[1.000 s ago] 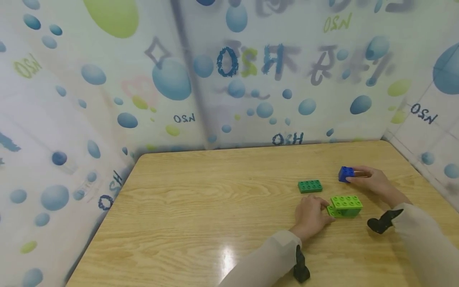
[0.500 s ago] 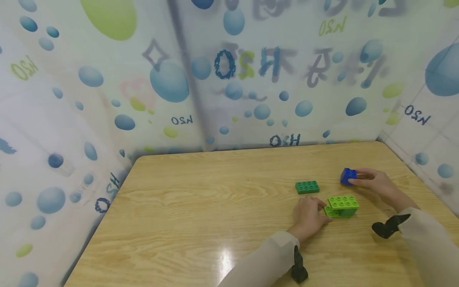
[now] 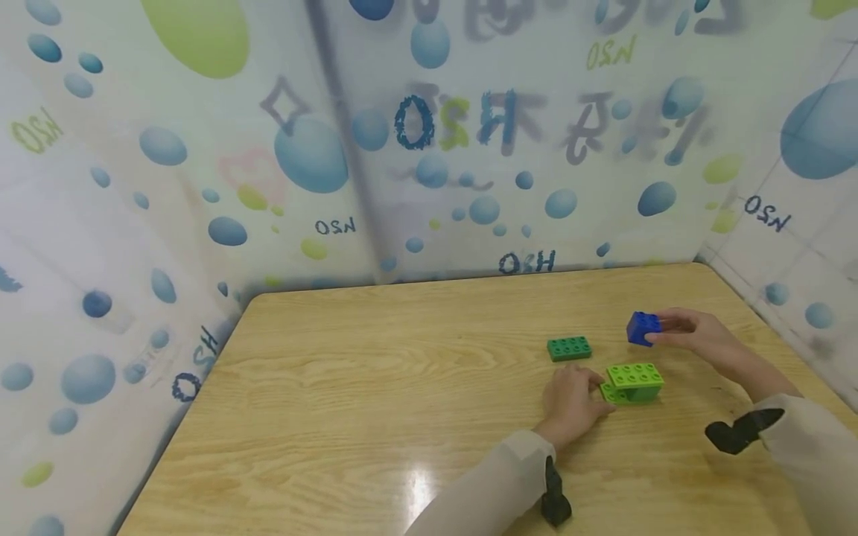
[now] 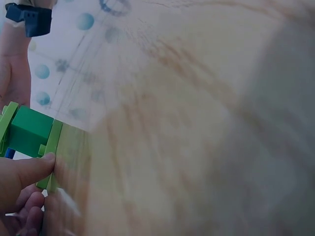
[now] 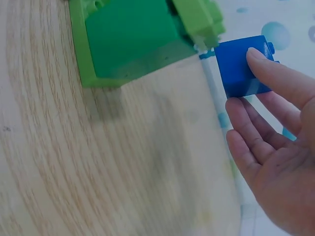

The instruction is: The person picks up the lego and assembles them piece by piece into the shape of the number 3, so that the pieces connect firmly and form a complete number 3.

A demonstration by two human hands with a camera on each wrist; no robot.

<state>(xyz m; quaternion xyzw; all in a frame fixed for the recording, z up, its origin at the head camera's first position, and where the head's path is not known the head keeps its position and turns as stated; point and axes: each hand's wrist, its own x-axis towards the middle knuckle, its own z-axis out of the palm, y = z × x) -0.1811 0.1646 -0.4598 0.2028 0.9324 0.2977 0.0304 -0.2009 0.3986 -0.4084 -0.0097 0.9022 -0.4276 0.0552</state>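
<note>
The wood-grain counter (image 3: 375, 387) is smooth and glossy, so the light green brick stack (image 3: 633, 382) is best steadied at its base, where the left hand (image 3: 571, 402) is pressed, thumb against the plate. The small blue brick (image 3: 642, 328), hard studded plastic, is pinched by the right hand (image 3: 697, 339), just off the counter beyond the stack; its studs are best kept upward and level.

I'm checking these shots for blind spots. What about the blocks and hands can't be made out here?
- Blue block: far side hidden by right hand, head view.
- Green stack: cut off by the left edge, left wrist view.
- Left hand: fingertips hidden behind the stack, head view.
- Table: blurred, left wrist view.
</note>
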